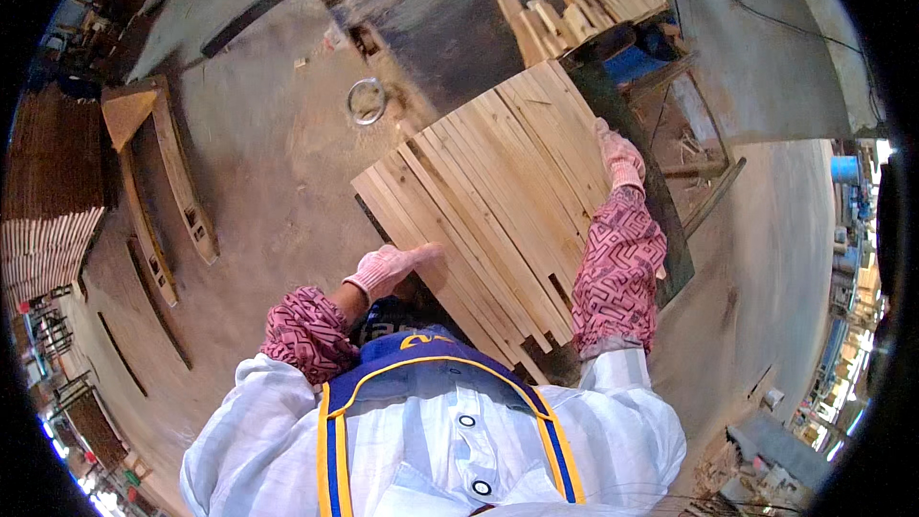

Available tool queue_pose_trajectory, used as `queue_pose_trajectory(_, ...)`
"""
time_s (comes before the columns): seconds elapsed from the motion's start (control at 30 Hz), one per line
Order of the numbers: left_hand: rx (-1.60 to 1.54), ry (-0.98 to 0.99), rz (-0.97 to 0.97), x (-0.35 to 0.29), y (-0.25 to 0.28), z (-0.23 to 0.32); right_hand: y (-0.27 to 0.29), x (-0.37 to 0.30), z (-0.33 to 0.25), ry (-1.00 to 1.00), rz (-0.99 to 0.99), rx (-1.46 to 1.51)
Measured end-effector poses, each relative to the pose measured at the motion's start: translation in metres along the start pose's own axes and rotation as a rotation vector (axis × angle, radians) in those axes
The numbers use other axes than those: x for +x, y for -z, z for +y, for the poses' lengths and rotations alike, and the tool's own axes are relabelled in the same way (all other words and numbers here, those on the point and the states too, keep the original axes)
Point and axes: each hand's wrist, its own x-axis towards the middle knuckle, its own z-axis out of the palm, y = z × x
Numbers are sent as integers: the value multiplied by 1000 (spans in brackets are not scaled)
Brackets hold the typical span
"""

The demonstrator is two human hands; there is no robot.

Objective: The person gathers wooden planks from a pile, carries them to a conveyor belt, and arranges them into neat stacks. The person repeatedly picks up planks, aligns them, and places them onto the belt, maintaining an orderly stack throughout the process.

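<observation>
Pale wooden strips (507, 172) lie side by side in a broad layer in front of me, with dark gaps between some and uneven near ends. My left hand (385, 270), in a light pink knit glove, reaches over the layer's left edge; its fingers stretch onto the outermost strips. On the far right side, my right hand (622, 155), gloved the same way, rests against the edge of the wood with its fingers extended. Neither palm is visible. Under the strips, a dark support surface (678, 263) sticks out on the right.
Shorter wood pieces (584, 14) are piled beyond the strips. A pallet jack (158, 153) stands on the left near a tall stack of boards (53, 163). A metal ring (366, 101) lies on the floor. A frame (704, 168) with a blue object (632, 65) stands to the right.
</observation>
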Motion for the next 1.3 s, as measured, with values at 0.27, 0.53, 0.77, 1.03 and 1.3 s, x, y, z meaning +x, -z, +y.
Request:
queue_pose_trajectory(0.27,62,92,25,22,-20,-11,-26,36,23,-27,-5,-61)
queue_pose_trajectory(0.53,184,4,146,0,-7,6,-28,54,30,0,-79,-72)
queue_pose_trajectory(0.77,-565,119,49,-1,13,-17,-27,15,33,104,11,11)
queue_pose_trajectory(1.03,-101,-165,867,20,118,-45,-82,-130,153,341,683,-104)
queue_pose_trajectory(1.3,-60,-145,483,87,146,12,-142,-327,209,-282,125,272)
